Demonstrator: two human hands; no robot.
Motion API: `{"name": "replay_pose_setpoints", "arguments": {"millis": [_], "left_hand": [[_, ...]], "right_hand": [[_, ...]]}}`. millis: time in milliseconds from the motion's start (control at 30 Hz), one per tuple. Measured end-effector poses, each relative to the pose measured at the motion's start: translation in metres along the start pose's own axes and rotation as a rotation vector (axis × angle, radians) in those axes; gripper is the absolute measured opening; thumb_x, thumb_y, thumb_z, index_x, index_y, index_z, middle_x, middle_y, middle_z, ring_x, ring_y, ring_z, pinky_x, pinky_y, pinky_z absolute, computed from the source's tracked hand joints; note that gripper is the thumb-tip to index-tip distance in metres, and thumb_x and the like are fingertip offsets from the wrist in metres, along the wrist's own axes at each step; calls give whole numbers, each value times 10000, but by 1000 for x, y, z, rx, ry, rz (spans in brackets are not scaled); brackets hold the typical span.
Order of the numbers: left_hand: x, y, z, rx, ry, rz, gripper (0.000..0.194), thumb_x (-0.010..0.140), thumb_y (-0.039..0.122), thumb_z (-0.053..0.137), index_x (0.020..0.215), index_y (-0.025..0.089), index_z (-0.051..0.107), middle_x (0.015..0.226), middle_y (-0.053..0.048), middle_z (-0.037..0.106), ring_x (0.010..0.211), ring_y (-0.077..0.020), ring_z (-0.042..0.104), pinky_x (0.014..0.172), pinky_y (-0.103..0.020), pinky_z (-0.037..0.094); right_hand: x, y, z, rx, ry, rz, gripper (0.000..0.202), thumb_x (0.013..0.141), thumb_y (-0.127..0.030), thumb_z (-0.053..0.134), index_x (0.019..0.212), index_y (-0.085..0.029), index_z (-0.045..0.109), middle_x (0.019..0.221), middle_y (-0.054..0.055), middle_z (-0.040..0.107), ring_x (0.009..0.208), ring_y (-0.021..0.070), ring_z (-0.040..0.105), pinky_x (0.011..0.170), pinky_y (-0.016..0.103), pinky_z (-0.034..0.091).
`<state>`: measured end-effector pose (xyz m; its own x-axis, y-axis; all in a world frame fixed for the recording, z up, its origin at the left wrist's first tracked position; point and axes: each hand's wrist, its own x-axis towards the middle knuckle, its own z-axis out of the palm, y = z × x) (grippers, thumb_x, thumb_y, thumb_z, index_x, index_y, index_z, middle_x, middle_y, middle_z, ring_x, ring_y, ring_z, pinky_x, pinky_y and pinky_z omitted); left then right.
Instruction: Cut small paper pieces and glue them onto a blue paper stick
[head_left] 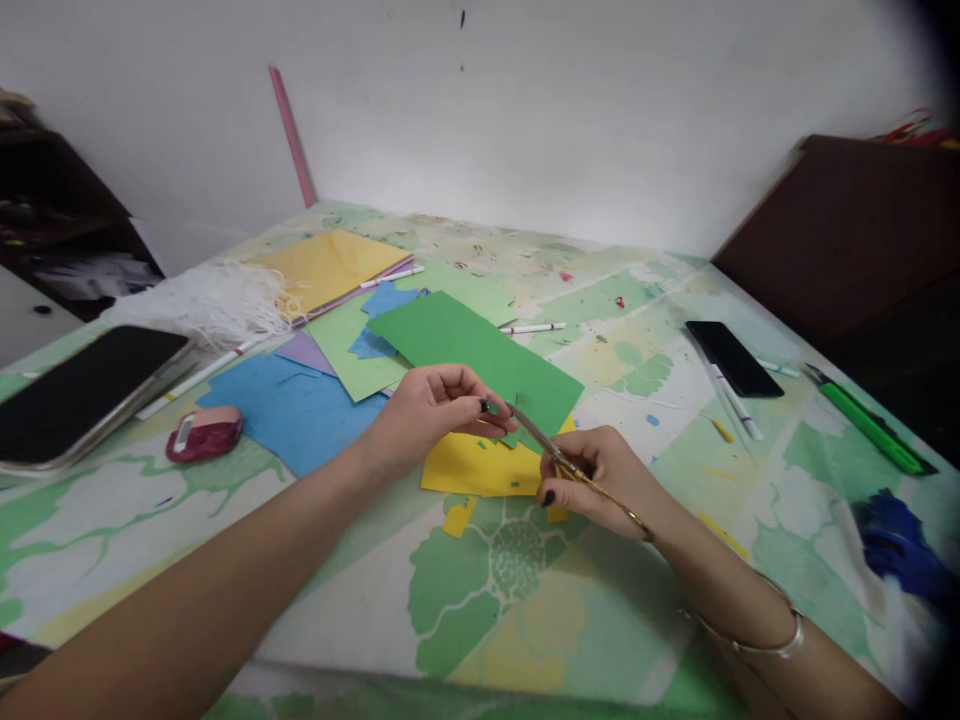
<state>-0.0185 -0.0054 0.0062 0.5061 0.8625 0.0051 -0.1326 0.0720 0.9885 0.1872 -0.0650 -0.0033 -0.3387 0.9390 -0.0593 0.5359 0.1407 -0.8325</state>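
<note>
My right hand (604, 478) holds a pair of scissors (534, 430), its fingers wrapped round the handles and the blades pointing up and left. The blade tips meet the fingertips of my left hand (442, 405), which is closed in a pinch. Between those fingers is what looks like a small scrap of green paper, mostly hidden. Under and behind both hands lie a dark green sheet (480, 345) and a yellow sheet (465, 465) with tiny green clippings on it. A yellow scrap (459, 517) rests in front of the yellow sheet.
Blue paper (300, 410), light green paper (349, 365) and a golden-yellow sheet (337, 265) overlap at left, near white string (214, 300). A large phone (90, 390) and a maroon object (204, 434) lie left. A black phone (731, 358) and a green cutter (870, 425) lie right.
</note>
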Motion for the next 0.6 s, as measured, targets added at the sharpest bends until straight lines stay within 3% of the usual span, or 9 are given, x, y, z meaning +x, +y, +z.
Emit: {"name": "replay_pose_setpoints", "arguments": {"millis": [167, 267, 600], "left_hand": [[-2, -3, 8, 48, -18, -39, 65, 736, 164, 588, 691, 128, 557, 804, -50, 679, 764, -160, 669, 686, -266, 549], [-5, -9, 17, 81, -52, -79, 73, 728, 162, 597, 687, 122, 552, 846, -45, 658, 742, -128, 645, 682, -248, 542], [-11, -22, 27, 58, -73, -93, 97, 736, 186, 595, 697, 121, 533, 869, -40, 619, 741, -110, 608, 684, -254, 535]], "right_hand": [[-1, -4, 7, 257, 208, 75, 248, 732, -366, 616, 769, -121, 629, 430, -70, 380, 370, 53, 311, 367, 196, 234], [0, -7, 15, 338, 300, 75, 204, 722, -309, 617, 790, -119, 645, 413, -73, 392, 351, 49, 323, 360, 191, 258], [3, -15, 23, 410, 335, 121, 83, 625, -227, 600, 626, -147, 578, 424, -70, 418, 361, 45, 354, 339, 175, 271]]}}
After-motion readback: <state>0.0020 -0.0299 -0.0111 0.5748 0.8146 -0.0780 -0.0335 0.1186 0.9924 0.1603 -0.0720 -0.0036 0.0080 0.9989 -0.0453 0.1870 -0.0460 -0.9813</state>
